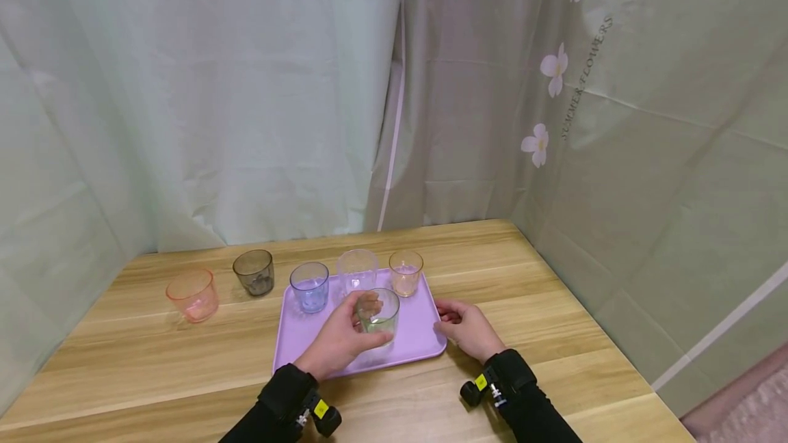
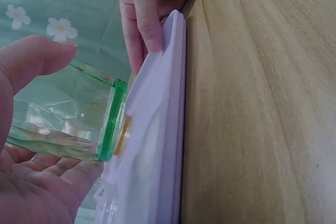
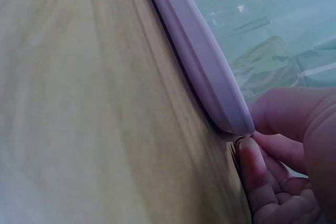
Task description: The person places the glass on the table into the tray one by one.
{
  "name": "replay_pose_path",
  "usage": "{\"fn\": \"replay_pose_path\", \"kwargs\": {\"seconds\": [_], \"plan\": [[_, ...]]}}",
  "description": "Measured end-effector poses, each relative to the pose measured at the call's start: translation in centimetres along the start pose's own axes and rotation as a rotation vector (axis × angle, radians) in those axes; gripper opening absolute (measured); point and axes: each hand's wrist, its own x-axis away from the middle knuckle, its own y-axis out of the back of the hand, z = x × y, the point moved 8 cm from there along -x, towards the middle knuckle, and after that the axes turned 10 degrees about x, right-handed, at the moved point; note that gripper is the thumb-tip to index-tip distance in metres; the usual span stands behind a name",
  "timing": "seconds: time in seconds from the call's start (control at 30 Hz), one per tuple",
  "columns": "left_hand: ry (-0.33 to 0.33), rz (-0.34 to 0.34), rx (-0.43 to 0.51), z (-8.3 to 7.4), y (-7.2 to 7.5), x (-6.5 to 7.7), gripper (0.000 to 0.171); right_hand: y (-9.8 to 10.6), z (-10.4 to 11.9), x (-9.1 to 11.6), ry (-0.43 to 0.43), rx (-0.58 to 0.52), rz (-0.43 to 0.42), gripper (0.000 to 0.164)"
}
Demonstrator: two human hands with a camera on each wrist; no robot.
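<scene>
My left hand [image 1: 340, 340] grips a clear green-tinted glass [image 1: 379, 313] over the front part of a purple tray [image 1: 416, 342]. In the left wrist view the green base [image 2: 111, 121] of this glass shows a small gap above the tray surface. The right hand [image 1: 470, 331] pinches the tray's right edge, with thumb and fingers at the rim [image 3: 239, 114] in the right wrist view. Along the tray's back stand a blue glass [image 1: 310, 288], a colourless glass [image 1: 357, 271] and an amber glass [image 1: 405, 275].
Left of the tray, a grey glass [image 1: 254, 273] and an orange-pink glass [image 1: 193, 297] stand on the wooden table [image 1: 154, 368]. Pale curtains [image 1: 258, 101] hang behind the table and along its sides. A pink fluffy cloth [image 1: 754, 402] shows at lower right.
</scene>
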Motion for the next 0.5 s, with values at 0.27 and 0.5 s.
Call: {"fn": "replay_pose_path", "kwargs": {"seconds": [0.27,0.5], "plan": [[-0.032,0.004,-0.021,0.4,-0.6,-0.8,0.080,0.0,0.1,-0.1,0.024,-0.004,-0.018,0.046],[-0.052,0.015,-0.065,0.5,-1.4,-1.4,0.081,0.0,0.1,-0.1,0.016,-0.012,-0.017,0.045]]}}
